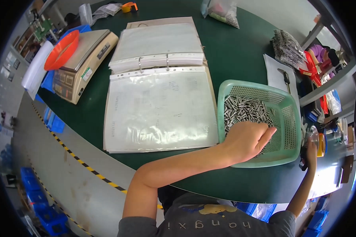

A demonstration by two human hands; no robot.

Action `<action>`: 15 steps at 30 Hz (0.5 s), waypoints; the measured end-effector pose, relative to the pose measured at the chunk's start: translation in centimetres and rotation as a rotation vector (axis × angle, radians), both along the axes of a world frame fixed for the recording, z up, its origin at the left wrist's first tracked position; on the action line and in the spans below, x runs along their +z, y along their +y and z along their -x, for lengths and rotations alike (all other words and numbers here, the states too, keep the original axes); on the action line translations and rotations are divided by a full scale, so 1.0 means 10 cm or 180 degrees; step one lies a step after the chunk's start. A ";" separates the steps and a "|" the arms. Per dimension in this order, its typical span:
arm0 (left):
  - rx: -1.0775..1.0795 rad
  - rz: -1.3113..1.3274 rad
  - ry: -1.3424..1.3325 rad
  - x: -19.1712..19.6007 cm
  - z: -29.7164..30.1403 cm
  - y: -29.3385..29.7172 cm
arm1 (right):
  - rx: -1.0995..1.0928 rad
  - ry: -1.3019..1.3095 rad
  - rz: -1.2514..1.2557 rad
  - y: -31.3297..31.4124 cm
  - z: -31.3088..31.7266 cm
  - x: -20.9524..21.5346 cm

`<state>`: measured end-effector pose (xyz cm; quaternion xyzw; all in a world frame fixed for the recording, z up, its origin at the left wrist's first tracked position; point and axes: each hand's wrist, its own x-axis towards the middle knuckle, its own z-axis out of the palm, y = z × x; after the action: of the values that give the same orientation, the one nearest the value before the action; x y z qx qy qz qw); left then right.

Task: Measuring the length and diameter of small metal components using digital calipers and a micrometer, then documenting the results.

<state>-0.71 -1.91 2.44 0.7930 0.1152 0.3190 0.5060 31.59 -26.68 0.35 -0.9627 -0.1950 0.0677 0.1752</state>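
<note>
A light green perforated plastic basket (290, 118) stands near the table's front edge, partly filled with small silvery metal pins (245, 108). Over the pins, my left hand (247, 140) is closed with the fingers curled under. Whatever lies inside that fist is hidden by the back of the hand. To the right of the basket, my right hand (311, 154) reaches up along the table edge, its fingers around a clear, shiny plastic object (313, 135) whose kind is hard to make out. A yellow-orange item (321, 145) stands just beside it.
An open ring binder (158, 114) lies left of the basket. Beyond it sits a beige scale (77, 75) with a red-orange tray (62, 50). A caliper (284, 78) rests on white paper, near a bag of metal parts (288, 49). Grey shelf posts (330, 87) rise at the right.
</note>
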 end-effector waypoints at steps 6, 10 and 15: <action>-0.0581 -0.1630 0.0394 0.14 0.00 -0.35 | -0.0245 -0.0212 0.0533 0.11 0.06 -0.01; -0.0236 -0.2925 0.1306 0.05 -0.17 -0.56 | -0.0418 -0.0232 0.0896 0.20 0.16 -0.01; -0.0296 -0.2426 0.1878 0.12 -0.07 -0.48 | -0.0332 -0.1203 0.0000 0.22 0.47 -0.11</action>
<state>0.02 -6.74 3.67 0.9829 0.0931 0.0770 0.1388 26.85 -24.48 -0.75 -0.9670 -0.1742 -0.1234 0.1387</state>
